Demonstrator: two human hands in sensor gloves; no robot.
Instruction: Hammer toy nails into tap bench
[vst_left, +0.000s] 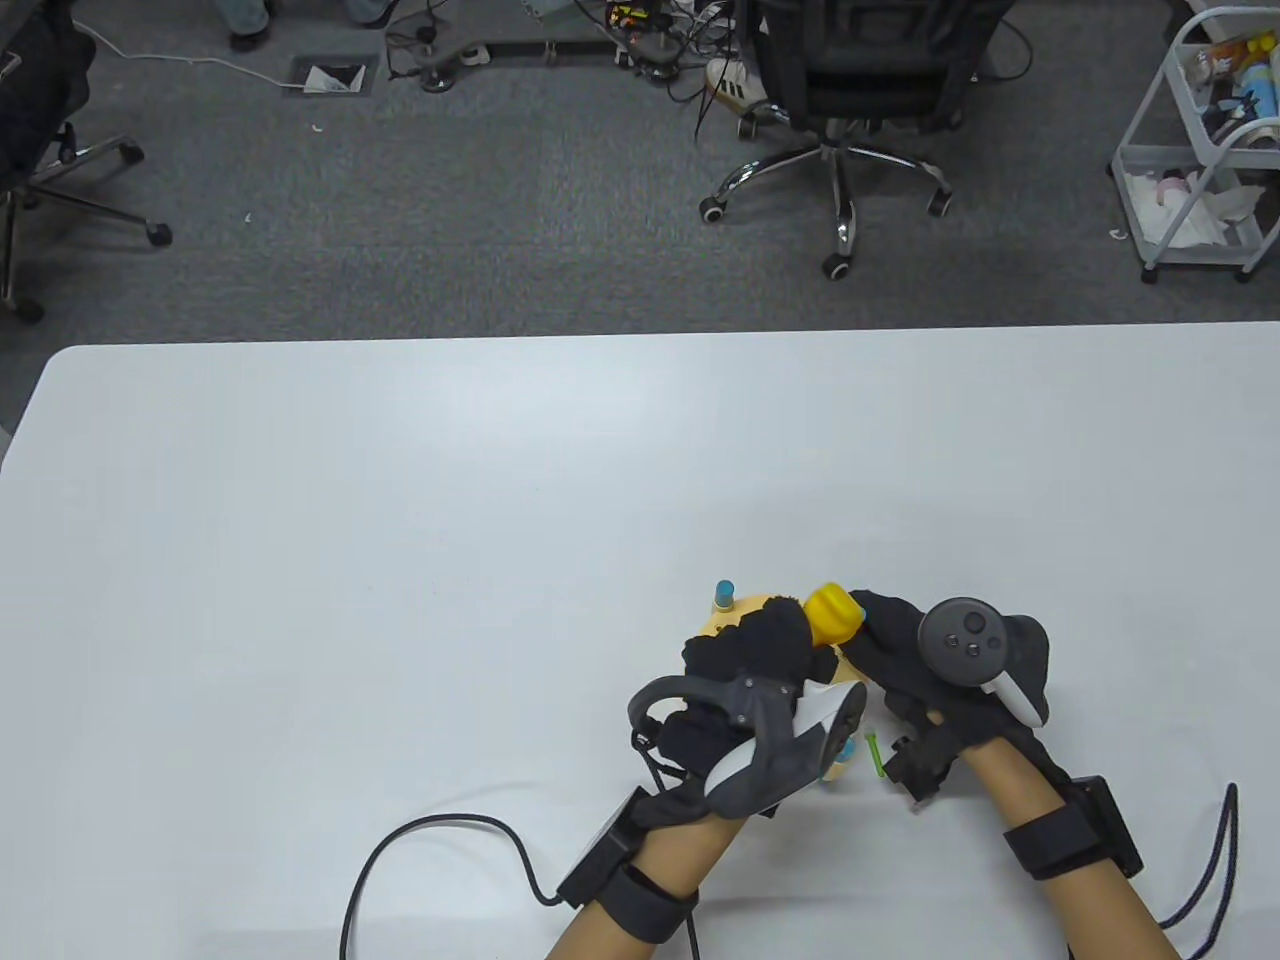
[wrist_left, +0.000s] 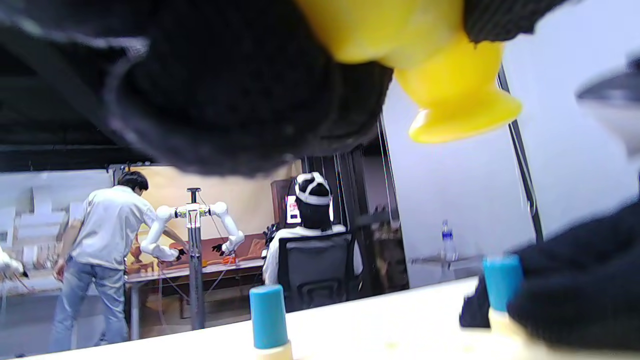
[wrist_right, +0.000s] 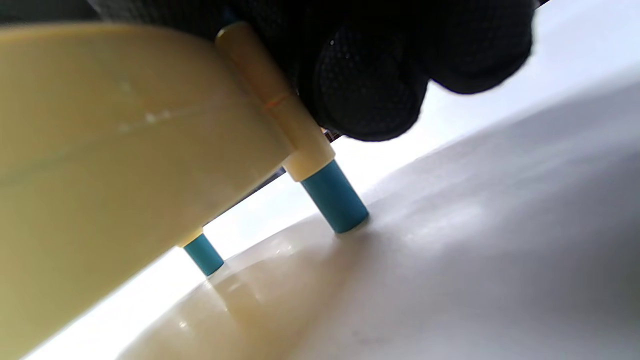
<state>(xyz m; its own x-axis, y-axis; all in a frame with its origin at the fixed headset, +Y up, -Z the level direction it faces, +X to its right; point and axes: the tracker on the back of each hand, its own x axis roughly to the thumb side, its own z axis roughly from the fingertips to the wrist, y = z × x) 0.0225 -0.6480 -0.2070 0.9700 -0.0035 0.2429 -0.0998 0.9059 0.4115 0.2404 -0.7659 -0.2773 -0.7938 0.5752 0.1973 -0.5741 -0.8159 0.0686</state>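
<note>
Table view shows both gloved hands bunched over the tap bench at the near edge of the white worktop. Nearest the person, a thin green toy nail lies loose on the worktop between the wrists, apart from the bench. The left hand covers most of the bench top, and its fingers seem wrapped round the yellow hammer, whose head pokes out beyond the knuckles; in the left wrist view the flared yellow head hangs just under the black glove, above the bench's blue-capped posts. The right hand lies against the bench's right side with its fingers curled down over the edge; the right wrist view shows a fingertip pressed beside a cream post, and the bench's blue feet standing on the worktop.

I judge this to be the set-up before a strike: bench steadied, hammer in hand, no nail visibly seated. The next move probably calls for standing the green nail in a hole, then bringing the hammer head down squarely while the bench is held firm.

Beyond the worktop is grey carpet, with a black office chair, tangled cables and a white wire trolley at far right.
</note>
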